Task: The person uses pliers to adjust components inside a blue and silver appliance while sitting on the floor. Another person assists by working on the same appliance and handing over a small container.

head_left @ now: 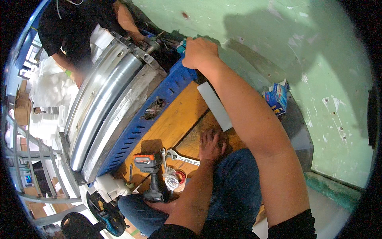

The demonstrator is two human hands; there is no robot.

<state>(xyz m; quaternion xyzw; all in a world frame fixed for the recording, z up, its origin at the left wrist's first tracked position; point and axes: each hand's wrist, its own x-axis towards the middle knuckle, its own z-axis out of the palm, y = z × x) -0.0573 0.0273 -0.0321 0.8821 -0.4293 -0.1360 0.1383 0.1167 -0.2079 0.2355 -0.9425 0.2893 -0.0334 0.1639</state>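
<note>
My right hand is closed around a teal piece, probably a tool handle, at the far end of the blue machine frame. Most of that piece is hidden behind my fingers. My left hand rests with spread fingers on the wooden board, holding nothing. Close to it lie an adjustable wrench and a slim spanner. A black and orange cordless power tool stands by my left knee. Beyond my left hand lies a flat grey bar.
Long metal rollers run along the machine. Across it, a co-worker in black has one hand near the roller end. A green wall rises at the right, with a blue packet beside it. Clear coil lies on the board.
</note>
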